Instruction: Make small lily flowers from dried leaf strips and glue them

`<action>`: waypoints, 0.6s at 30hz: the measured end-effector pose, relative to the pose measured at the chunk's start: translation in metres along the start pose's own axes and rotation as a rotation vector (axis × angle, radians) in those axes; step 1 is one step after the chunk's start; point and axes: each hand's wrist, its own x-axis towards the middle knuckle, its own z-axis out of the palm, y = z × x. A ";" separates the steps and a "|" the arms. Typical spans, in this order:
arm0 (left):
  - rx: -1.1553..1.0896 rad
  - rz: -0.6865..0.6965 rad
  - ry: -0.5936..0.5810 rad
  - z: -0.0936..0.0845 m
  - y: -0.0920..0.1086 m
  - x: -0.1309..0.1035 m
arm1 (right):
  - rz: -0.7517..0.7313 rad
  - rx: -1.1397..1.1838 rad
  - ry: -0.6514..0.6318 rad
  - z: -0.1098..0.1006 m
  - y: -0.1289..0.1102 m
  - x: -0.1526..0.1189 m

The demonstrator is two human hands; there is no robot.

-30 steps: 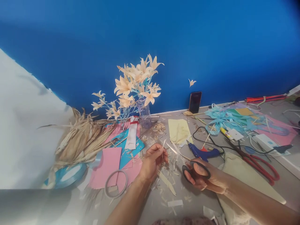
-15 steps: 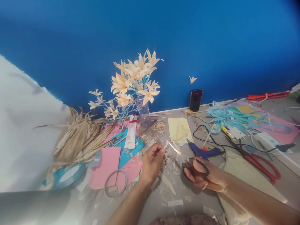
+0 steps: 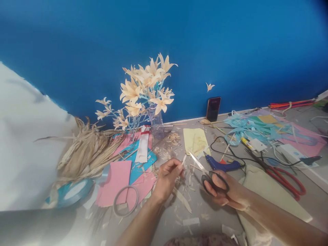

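Note:
Between the thumb and fingertips of my left hand (image 3: 167,177) is a small pale strip (image 3: 183,160), its tip pointing up. My right hand (image 3: 222,191) has its fingers through the black handles of the scissors (image 3: 199,162). The scissor blades point up and left, a little to the right of the strip and apart from it. Pale scraps lie on the table (image 3: 164,223) under and around both hands. A blue glue gun (image 3: 222,164) rests just beyond my right hand.
Pale flowers (image 3: 148,82) stand in a clear vase (image 3: 156,123) by the blue wall. Dried husks (image 3: 87,150), pink paper (image 3: 114,182) and a tape ring (image 3: 125,213) lie left. Red-handled scissors (image 3: 284,179), cables and light-blue ribbon (image 3: 238,124) are at right; a phone (image 3: 213,109) leans behind.
The scissors have moved slightly right and up, away from my left hand, and their blades have turned more upright. The pale strip in my left fingers now shows more clearly.

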 end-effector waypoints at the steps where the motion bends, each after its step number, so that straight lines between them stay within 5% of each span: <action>1: -0.046 -0.005 0.020 0.000 0.000 0.001 | 0.031 -0.001 -0.021 -0.001 0.000 -0.003; 18: -0.045 0.008 0.045 0.001 -0.001 -0.001 | 0.100 -0.012 -0.086 -0.007 0.010 -0.006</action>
